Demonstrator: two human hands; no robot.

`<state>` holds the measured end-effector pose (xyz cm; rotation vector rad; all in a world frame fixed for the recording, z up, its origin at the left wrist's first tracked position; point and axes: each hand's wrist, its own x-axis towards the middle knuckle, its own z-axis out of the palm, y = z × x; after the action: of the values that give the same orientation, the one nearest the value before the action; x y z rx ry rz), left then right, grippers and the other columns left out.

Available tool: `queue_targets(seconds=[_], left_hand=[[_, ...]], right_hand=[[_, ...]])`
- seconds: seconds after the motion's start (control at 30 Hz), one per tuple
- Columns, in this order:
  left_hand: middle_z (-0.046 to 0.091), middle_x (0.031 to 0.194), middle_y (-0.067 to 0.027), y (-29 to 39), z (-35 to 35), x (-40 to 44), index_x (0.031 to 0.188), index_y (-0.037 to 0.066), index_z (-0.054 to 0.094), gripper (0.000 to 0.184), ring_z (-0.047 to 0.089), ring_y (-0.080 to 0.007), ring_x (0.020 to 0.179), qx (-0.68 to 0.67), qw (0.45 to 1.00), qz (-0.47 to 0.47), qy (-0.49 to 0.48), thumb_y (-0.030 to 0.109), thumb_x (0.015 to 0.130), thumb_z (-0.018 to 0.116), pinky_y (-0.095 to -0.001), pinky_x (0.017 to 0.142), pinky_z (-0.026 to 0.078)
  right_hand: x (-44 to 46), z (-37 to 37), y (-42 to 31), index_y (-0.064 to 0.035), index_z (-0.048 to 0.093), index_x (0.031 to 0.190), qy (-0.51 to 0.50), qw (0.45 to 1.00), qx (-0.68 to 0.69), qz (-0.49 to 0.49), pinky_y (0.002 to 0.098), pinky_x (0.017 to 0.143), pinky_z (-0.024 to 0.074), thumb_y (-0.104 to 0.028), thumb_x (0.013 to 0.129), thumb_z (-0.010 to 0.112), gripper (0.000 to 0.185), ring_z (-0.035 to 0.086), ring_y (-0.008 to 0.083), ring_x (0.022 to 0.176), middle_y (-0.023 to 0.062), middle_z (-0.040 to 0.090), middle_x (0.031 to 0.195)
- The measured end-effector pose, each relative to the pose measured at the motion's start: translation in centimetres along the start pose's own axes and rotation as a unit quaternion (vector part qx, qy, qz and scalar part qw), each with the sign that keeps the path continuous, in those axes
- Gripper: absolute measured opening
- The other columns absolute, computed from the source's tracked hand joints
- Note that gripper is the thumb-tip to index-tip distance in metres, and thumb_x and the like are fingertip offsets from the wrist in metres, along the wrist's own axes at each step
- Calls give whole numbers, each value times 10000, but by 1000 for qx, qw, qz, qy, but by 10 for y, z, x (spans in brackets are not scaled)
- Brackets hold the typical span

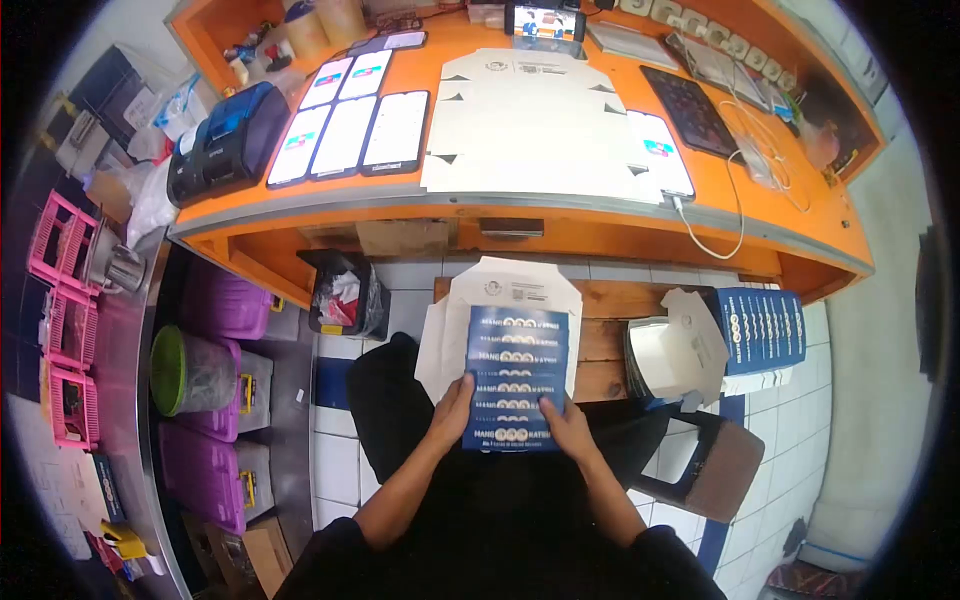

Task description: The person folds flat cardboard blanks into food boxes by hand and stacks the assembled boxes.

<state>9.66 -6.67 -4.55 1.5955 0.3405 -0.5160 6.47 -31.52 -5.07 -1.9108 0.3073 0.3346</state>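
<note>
A blue printed packet [517, 365] with rows of white lettering is held upright over my lap. My left hand [455, 412] grips its left edge, and my right hand [568, 428] grips its lower right edge, thumb on the front. Behind the packet lies a flat white cardboard piece [510, 280] with cut corners, its middle hidden by the packet. On the desk in front of me rests a larger white cardboard sheet [530, 125] with small dark triangular notches.
Several phones [345, 135] and a black printer [228, 145] sit left on the orange desk [800, 215]. A tablet [688, 110] and white cable are at right. Blue printed boxes [762, 330] and white folded cardboard [670, 355] are on a wooden bench. A bin [345, 295] stands below.
</note>
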Motion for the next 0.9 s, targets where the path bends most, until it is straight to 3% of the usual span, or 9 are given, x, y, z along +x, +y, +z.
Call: queue_targets(seconds=[0.1, 0.13, 0.23, 0.3, 0.37, 0.5, 0.63, 0.77, 0.9], left_hand=[[559, 1420, -178, -19, -15, -23, 1347, -32, 535, 678, 508, -266, 1340, -100, 995, 6, -10, 557, 1084, 324, -383, 1128, 368], [559, 1420, -178, -21, -15, -27, 1347, -32, 535, 678, 508, -266, 1340, -99, 995, 6, -10, 557, 1084, 324, -383, 1128, 368], [562, 1337, -138, -9, -15, -33, 1343, 8, 517, 634, 506, -212, 1273, -233, 955, 179, -37, 541, 1097, 276, -371, 1120, 357], [564, 1321, -136, -6, -21, -27, 1351, 9, 508, 633, 516, -215, 1253, -235, 956, 174, -21, 539, 1097, 275, -374, 1116, 365], [569, 1303, -140, 8, -21, -24, 1366, 6, 494, 634, 527, -222, 1238, -258, 953, 161, -13, 538, 1097, 281, -379, 1109, 376], [571, 1275, -108, -3, -22, 14, 1352, 12, 506, 599, 535, -198, 1207, -386, 918, 80, -39, 521, 1094, 325, -352, 1079, 389], [579, 1192, -72, -3, -21, 19, 1257, 33, 557, 416, 541, -167, 1123, -263, 949, 170, 45, 388, 1087, 425, -314, 1029, 396], [594, 1094, -35, -1, -22, 22, 1188, 27, 578, 265, 544, -147, 1089, -202, 967, 135, 80, 235, 1047, 494, -296, 995, 406], [625, 1089, -54, -6, -21, 28, 1180, 20, 573, 276, 582, -134, 1024, -136, 975, 151, 94, 228, 1073, 427, -296, 935, 463]], right_hand=[[-38, -5, 17, 7, 496, 1438, -70, 987, 140, 20, 391, 1049, 458, -279, 963, 698, 590, 615, 276, 1247, 204, 676, 1259], [-47, -6, 25, -2, 484, 1450, -81, 986, 140, -39, 387, 1053, 457, -210, 935, 724, 605, 605, 263, 1259, 195, 664, 1277], [-55, -9, 37, -9, 453, 1474, -94, 984, 131, -80, 383, 1061, 453, -115, 881, 765, 678, 587, 260, 1282, 192, 642, 1307], [-54, -11, 35, -7, 435, 1486, -98, 986, 124, -59, 385, 1065, 451, -90, 855, 779, 723, 578, 270, 1293, 197, 631, 1320], [-36, -15, 3, -11, 345, 1536, -65, 984, 1, -166, 399, 1076, 450, -88, 828, 788, 839, 572, 325, 1302, 226, 605, 1355], [-7, -7, -17, -52, 189, 1595, -64, 986, -32, -148, 417, 1077, 457, -54, 809, 788, 989, 550, 391, 1314, 248, 552, 1414], [8, -3, -8, -54, 239, 1583, -63, 980, -51, -181, 417, 1072, 458, -34, 829, 765, 920, 556, 390, 1307, 256, 567, 1393], [11, -10, 1, -37, 317, 1548, -100, 986, -31, -130, 417, 1084, 448, 20, 808, 733, 851, 546, 405, 1315, 261, 576, 1377], [8, -28, 3, -12, 437, 1471, -83, 986, -62, -128, 443, 1106, 426, 24, 796, 693, 723, 524, 434, 1317, 263, 580, 1356]])
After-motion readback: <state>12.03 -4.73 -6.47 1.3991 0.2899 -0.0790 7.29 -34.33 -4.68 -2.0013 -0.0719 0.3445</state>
